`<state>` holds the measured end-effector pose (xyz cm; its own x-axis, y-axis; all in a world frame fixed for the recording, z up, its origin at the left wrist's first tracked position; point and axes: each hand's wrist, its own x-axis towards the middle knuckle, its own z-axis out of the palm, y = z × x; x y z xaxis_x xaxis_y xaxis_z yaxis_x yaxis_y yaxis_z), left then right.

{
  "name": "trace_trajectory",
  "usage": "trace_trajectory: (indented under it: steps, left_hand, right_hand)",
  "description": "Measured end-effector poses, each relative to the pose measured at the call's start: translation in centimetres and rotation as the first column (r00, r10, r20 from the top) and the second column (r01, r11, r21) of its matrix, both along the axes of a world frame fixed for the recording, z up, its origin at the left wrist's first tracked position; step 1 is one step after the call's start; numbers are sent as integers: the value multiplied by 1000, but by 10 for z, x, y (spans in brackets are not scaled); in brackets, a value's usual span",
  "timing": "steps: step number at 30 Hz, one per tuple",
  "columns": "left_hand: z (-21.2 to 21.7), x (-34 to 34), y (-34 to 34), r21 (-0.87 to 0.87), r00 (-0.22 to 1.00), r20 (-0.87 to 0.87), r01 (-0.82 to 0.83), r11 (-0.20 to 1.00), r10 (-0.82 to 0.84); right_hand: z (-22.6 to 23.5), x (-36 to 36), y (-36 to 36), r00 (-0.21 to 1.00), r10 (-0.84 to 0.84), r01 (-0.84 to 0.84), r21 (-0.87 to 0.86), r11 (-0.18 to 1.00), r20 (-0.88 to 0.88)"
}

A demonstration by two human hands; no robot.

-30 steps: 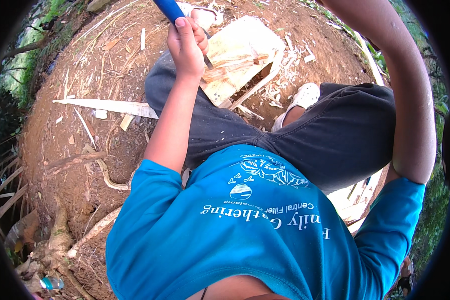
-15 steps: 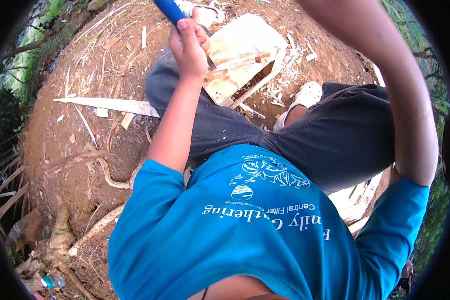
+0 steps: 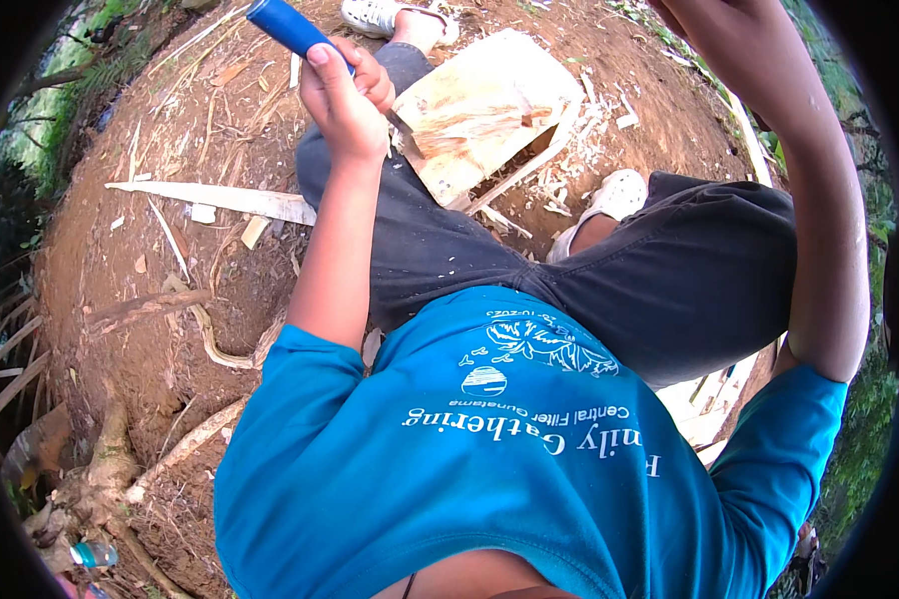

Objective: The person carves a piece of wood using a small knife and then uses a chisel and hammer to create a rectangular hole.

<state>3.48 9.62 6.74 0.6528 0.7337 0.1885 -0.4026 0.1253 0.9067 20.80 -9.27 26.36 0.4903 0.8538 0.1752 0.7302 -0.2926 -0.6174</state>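
Note:
My left hand is wrapped round the blue handle of a chisel, held at a slant. Its dark blade runs down from the fist to the near left part of a pale wooden block. That block rests on the ground between my legs, with brownish, cut-into patches on its top. My right hand is raised at the upper right, well away from the block. The top edge cuts off its fingers, so what it holds, if anything, is hidden.
Wood chips litter the brown soil around the block. A long pointed wood offcut lies to the left. Tree roots and a small bottle are at the lower left. My feet in white clogs flank the block.
My left hand has shifted left and slightly nearer, and the chisel's handle now leans further left. My right hand has moved right and shows more inside the upper edge.

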Motion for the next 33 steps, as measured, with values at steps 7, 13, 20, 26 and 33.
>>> trace_trajectory:
  steps: [7, 13, 20, 26, 33]
  left_hand:
    - [-9, 17, -14, 32, 999, 10, 51, 998, -52]
    - [-17, 22, -15, 76, 995, -12, 100, 992, -100]
    - [-19, 22, -14, 80, 996, -24, 91, 993, -90]
    - [-17, 25, -16, 90, 994, -25, 105, 990, -103]
    - [-21, 18, -11, 18, 998, -22, 58, 998, -58]
  right_hand:
    - [8, -9, -6, 990, 86, -85, 9, 996, -114]
    - [12, -10, -5, 972, 61, -77, -63, 995, -226]
    - [10, -19, -5, 994, 69, -70, -16, 997, -80]
    - [-8, -8, -3, 982, 168, -164, 52, 985, -84]
    - [9, -18, -5, 995, 81, -93, -203, 975, -65]
